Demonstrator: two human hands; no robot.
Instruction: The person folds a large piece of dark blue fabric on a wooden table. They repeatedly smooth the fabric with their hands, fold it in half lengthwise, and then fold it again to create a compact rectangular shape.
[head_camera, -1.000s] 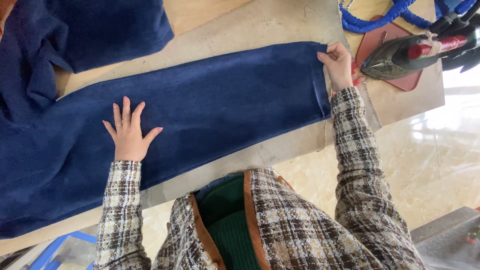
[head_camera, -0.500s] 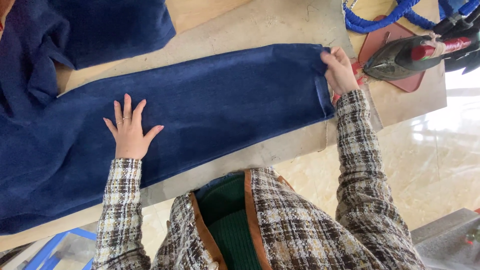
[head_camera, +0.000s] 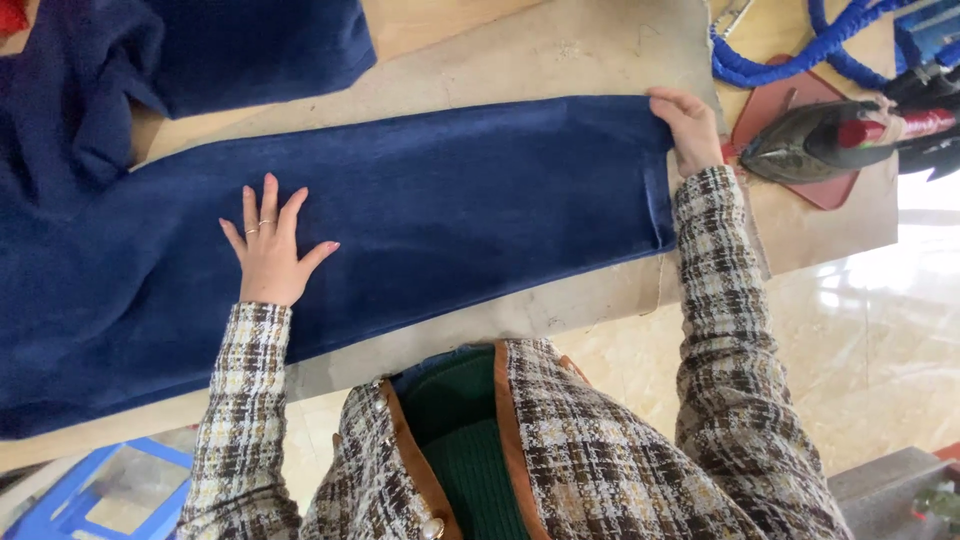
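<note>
- Navy trouser leg (head_camera: 450, 210) lies flat across the desk (head_camera: 560, 50), mid-frame.
- Left hand (head_camera: 268, 250) is spread flat on it; right hand (head_camera: 690, 125) pinches the hem at right.
- A hard tug could wrinkle it, I think.
- Iron (head_camera: 815, 140) sits near that wrist, so burn risk.

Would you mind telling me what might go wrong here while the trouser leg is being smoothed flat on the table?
1. The iron rests on its red mat just beyond the right hand at the hem; a careless reach might brush it.
2. The blue hose loops beside the iron and could snag it.
3. The navy trouser leg lies close to the table edge; only the flat left hand pins it, so it may slide.
</note>
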